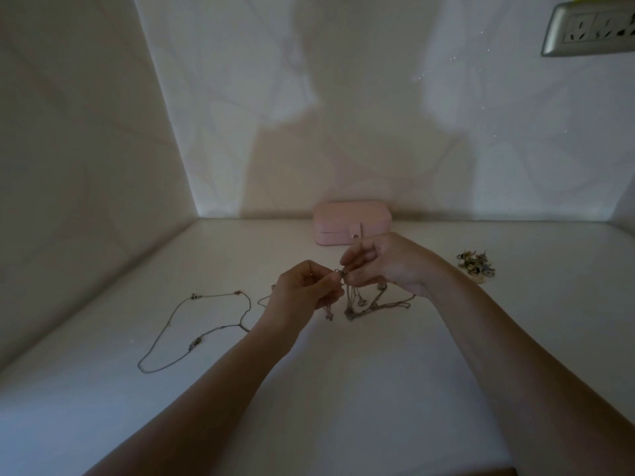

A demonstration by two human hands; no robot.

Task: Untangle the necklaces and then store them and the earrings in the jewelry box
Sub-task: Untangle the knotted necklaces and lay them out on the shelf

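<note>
My left hand [304,290] and my right hand [385,261] meet above the white counter, both pinching the top of a tangled bunch of necklaces [364,304] whose chains hang down and trail onto the surface. A separate thin necklace [192,333] lies spread in a loop at the left. The pink jewelry box [350,223] stands closed against the back wall, just behind my right hand. A small heap of earrings [476,266] lies to the right.
The white counter [343,389] is bounded by a wall on the left and a wall at the back. A metal socket plate [591,29] is mounted on the wall at the upper right. The light is dim.
</note>
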